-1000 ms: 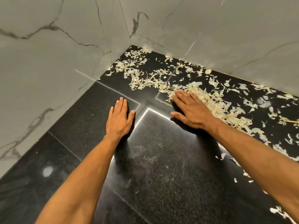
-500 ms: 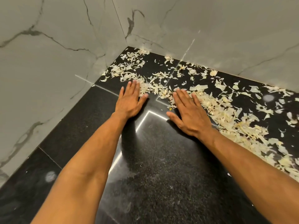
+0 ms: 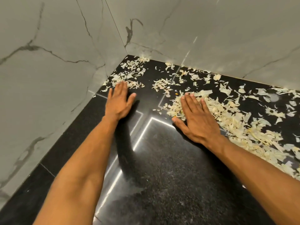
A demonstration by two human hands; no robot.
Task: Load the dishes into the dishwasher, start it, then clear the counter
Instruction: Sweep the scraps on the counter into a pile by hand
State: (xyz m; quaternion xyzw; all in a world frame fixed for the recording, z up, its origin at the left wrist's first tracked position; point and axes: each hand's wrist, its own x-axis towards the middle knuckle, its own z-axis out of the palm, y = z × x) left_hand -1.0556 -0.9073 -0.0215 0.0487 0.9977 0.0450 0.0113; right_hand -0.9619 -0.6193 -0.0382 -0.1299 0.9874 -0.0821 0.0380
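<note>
So the grey marble-look walls [image 3: 48, 78] are taking up most of the view, meeting in a corner at the back with dark veins running through them. Below them the glossy black speckled tabletop [image 3: 162, 184] is stretching out from that corner, catching a couple of bright light streaks near the middle.

Pale yellowish peel scraps [image 3: 235, 120] are lying all over the far and right side of the tabletop, thickest in a band running from the middle out toward the right edge, with thinner patches tucked into the corner [image 3: 129, 73] and along the back wall. A tiny orange bit [image 3: 176, 93] is sitting among them just past the right fingertips.

Both bare forearms are reaching in from the bottom. The right hand [image 3: 197, 120] is lying flat, palm down, fingers straight and close together, thumb spread out to the side; it's pressing right on the near edge of the thick band of scraps, not holding anything. The left hand [image 3: 118, 103] is also flat and open with fingers straight, resting on bare tabletop close to the left wall, its fingertips just touching the corner patch of scraps. It's a bit blurry, but nothing's gripped in it.
</note>
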